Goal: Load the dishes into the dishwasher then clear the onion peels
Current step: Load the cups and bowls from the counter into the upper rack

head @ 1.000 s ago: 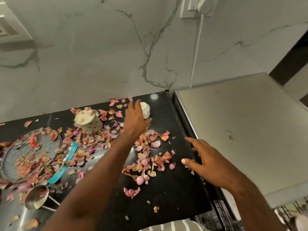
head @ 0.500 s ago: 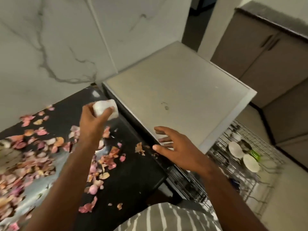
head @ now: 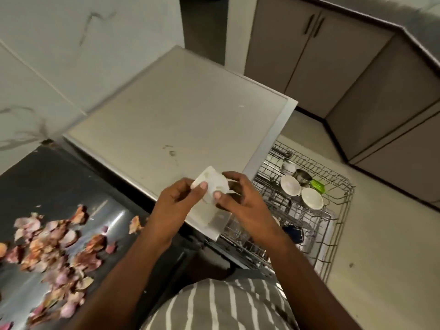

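Both hands raised together over the near corner of the grey dishwasher top [head: 181, 110], pinching one small white packet [head: 212, 184] between them. Left hand [head: 177, 206] gripping the packet's left edge, thumb tip pressed on its face, other fingers curled beneath. Right hand [head: 240, 203] pinching the right side, thumb on the front and index finger arched over the top edge. Packet tilted, pale and slightly crumpled; contents not discernible.

Below and right of the hands, a wire dishwasher rack [head: 333, 225] pulled out over the floor [head: 385, 258]. Two white bowls [head: 301, 191] side by side in the rack, touching or nearly so, with a green item [head: 317, 185] just behind them and a dark metal cup [head: 302, 175] beside that. A blue object [head: 294, 231] lower in the rack, partly hidden by the right forearm.

At left, a dark bench [head: 47, 177] strewn with pink and orange onion peels [head: 54, 253], heaped toward the left edge, a few stray pieces near the left wrist. Marble-patterned wall [head: 71, 55] behind the bench. Brown cabinet doors [head: 309, 48] across the top right. Striped grey-and-white shirt [head: 214, 306] at the bottom edge.
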Motion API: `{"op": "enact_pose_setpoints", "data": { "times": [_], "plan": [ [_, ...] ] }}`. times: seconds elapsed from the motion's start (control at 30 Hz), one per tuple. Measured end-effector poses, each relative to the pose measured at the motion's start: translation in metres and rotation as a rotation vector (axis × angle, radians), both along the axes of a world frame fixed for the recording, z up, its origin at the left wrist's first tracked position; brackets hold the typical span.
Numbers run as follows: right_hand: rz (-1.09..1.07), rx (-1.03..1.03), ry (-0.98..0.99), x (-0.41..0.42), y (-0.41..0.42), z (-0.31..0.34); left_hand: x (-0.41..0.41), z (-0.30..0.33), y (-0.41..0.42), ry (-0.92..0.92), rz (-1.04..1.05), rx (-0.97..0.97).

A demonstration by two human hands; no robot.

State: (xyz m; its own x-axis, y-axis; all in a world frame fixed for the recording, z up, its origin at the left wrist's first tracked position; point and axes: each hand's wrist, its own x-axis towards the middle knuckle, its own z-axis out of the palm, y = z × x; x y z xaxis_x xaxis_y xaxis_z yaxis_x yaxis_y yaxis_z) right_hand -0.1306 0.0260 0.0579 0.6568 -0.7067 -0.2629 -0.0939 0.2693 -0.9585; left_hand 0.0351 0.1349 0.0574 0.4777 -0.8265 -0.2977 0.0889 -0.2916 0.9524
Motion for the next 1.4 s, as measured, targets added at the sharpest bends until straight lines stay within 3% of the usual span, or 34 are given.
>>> {"op": "enact_pose_setpoints", "data": {
  "times": [0.1, 0.23, 0.33, 0.4, 0.5, 0.63, 0.73, 0.87, 1.1, 1.4],
  "plan": [
    [-0.176, 0.213, -0.117, -0.025, -0.022, -0.010, -0.021, -0.004, -0.024, -0.071, -0.198, 0.074],
    [-0.241, 0.239, -0.089, -0.056, -0.057, -0.025, -0.048, -0.010, -0.053, -0.226, -0.478, 0.181],
    [-0.386, 0.225, -0.007, -0.085, -0.095, -0.044, -0.052, -0.009, -0.062, -0.312, -0.497, 0.218],
    [-0.418, 0.070, 0.252, -0.104, -0.123, -0.068, -0.048, -0.006, -0.063, -0.340, -0.462, 0.234],
    [-0.254, -0.257, 0.776, -0.124, -0.165, -0.119, -0.038, -0.003, -0.059, -0.382, -0.385, 0.295],
    [0.107, -0.402, 1.105, -0.128, -0.185, -0.179, -0.031, -0.007, -0.046, -0.441, -0.316, 0.372],
    [0.238, -0.383, 1.129, -0.126, -0.178, -0.212, -0.035, -0.012, -0.036, -0.445, -0.262, 0.418],
    [0.193, -0.257, 1.095, -0.120, -0.173, -0.233, -0.042, -0.016, -0.024, -0.426, -0.190, 0.440],
    [0.315, -0.165, 1.165, -0.112, -0.175, -0.247, -0.047, -0.017, -0.008, -0.420, -0.073, 0.474],
    [0.408, -0.242, 1.251, -0.110, -0.175, -0.237, -0.050, -0.021, 0.006, -0.385, -0.033, 0.473]
  ]
}}
